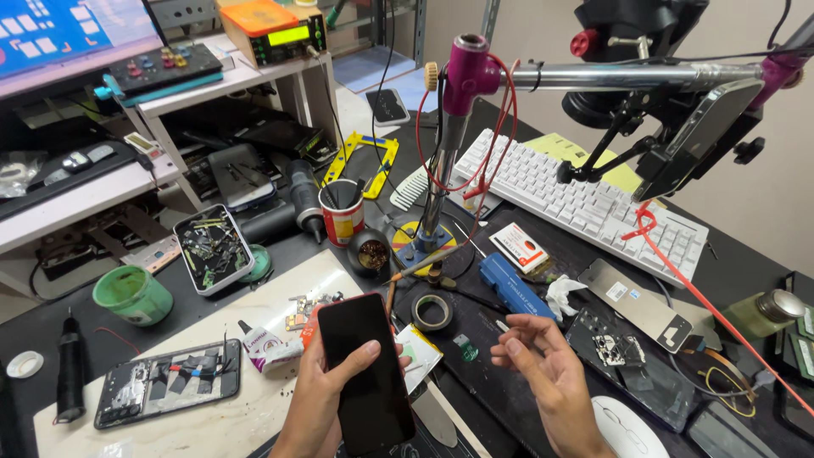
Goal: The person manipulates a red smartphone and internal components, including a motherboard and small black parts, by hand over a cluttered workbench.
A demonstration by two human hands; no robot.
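Risk, nearest first. The black smartphone (365,373) is held screen-up in the left hand (318,399) alone, above the bench edge; the thumb lies across the glass and the fingers wrap the far side. In my judgement a slackened one-handed grip would let it drop onto the metal spudger blade just below it, or onto the opened phone (165,383) lying left of the smartphone on the pale mat (212,428). A small tube of adhesive (263,348) lies just left of the smartphone; I judge that a smear on the glass is possible if the two meet.

Hands. The left hand is closed around the smartphone, firmly as far as can be seen. The right hand (543,360), right of the smartphone and apart from it, is half open, palm up, fingers loosely curled. A thin pale sliver shows near the fingertips; I cannot tell whether it is held or lies on the bench behind.

Further out. A roll of tape (432,312) sits just beyond the smartphone, with a blue tool (515,287) right of it. A red cable (704,297) trails across the bench beyond the right hand; a snag there could, I judge, pull the stand (441,161) and the white keyboard (585,203) behind it.
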